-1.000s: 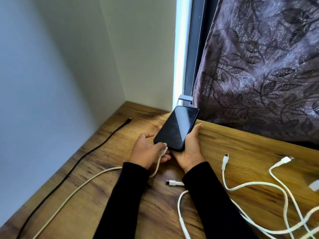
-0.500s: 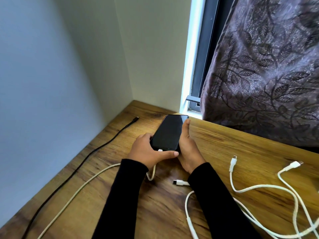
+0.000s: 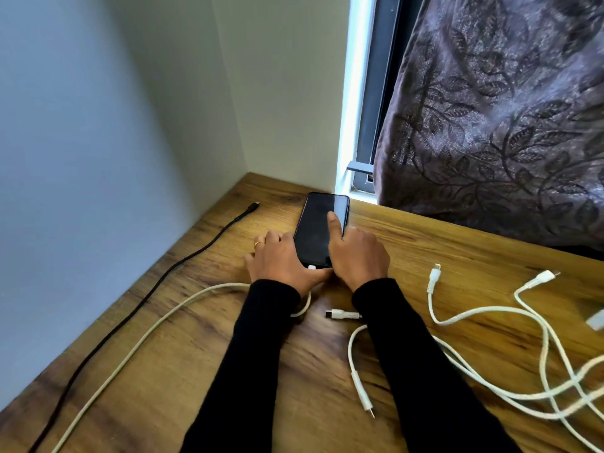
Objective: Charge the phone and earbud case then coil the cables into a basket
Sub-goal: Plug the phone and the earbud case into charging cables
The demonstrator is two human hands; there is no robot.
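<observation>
A loose white cable (image 3: 354, 364) with a thin plug lies nearest on the wooden desk (image 3: 183, 371), short of the phone, and a tangle of white cables (image 3: 536, 354) sprawls to the phone's right. Just short of the phone, a spare connector (image 3: 341, 314) rests beside the right sleeve. Both hands meet at the phone (image 3: 318, 228), which lies flat, screen dark, near the desk's far corner by the window — the left hand (image 3: 281, 261) has its grip curled at the phone's near left edge, thumb by the white plug (image 3: 312, 267) seated in its port, while the right hand (image 3: 356, 253) holds nothing, its index finger stretched out onto the glass. The charging cable (image 3: 157, 325) trails away to the phone's left, alongside a black cable (image 3: 147, 299). The phone's charging step looks all but finished; the next move likely calls for finding the earbud case — not in view — and a free cable.
</observation>
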